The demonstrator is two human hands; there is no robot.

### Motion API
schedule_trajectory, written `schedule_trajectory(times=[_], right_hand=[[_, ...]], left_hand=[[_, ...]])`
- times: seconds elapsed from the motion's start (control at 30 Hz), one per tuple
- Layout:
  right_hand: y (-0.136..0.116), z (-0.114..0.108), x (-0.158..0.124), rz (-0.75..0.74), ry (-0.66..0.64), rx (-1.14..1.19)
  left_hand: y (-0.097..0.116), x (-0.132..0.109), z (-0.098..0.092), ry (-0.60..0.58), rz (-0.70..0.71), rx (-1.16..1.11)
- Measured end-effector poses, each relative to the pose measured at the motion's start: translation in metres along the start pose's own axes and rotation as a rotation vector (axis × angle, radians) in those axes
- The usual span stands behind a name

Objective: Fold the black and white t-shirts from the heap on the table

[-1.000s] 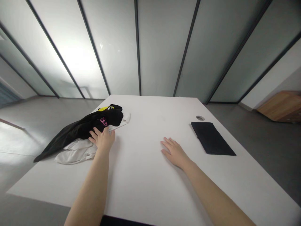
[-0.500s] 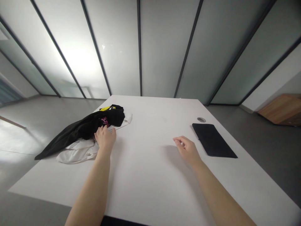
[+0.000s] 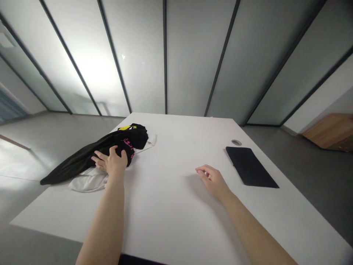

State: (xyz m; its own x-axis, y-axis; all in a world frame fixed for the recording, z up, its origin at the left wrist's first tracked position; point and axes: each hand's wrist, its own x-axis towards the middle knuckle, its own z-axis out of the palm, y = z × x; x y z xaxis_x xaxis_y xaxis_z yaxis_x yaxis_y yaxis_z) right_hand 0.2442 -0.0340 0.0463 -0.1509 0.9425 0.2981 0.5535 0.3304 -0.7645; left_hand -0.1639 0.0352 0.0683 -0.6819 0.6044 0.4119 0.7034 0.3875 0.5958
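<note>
A crumpled black garment [image 3: 82, 156] with pink lettering and a yellow patch lies on the left side of the white table [image 3: 171, 206], on top of a white garment [image 3: 88, 180]. My left hand [image 3: 111, 162] rests on the black garment's near edge, fingers spread over the cloth. My right hand [image 3: 213, 178] hovers just above the bare table top at centre right. Its fingers are loosely bent and apart, and it holds nothing.
A flat, folded dark cloth [image 3: 250, 167] lies near the table's right edge, just beyond a round cable hole [image 3: 236, 142]. Frosted glass partitions stand behind the table. A wooden cabinet [image 3: 329, 132] is at the far right on the grey floor.
My left hand has moved from the white garment up and left onto the black one. My right hand has lifted off the table, and its fingers have curled a little.
</note>
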Motion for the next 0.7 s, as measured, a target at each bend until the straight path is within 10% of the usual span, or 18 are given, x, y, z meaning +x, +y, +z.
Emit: schedule_trajectory(times=[0.23,0.47,0.7], right_hand=[[-0.025,0.021,0.015,-0.019,-0.137,0.062],[-0.045,0.05,0.06,-0.077,-0.128,0.121],[-0.058,0.094,0.089,-0.208,-0.148,0.222]], left_hand=[[-0.019,0.018,0.003,-0.032,0.025,-0.022],[0.022,-0.008,-0.005,0.005,0.469,-0.415],[0.056,-0.09,0.011,-0.517,0.756,-0.64]])
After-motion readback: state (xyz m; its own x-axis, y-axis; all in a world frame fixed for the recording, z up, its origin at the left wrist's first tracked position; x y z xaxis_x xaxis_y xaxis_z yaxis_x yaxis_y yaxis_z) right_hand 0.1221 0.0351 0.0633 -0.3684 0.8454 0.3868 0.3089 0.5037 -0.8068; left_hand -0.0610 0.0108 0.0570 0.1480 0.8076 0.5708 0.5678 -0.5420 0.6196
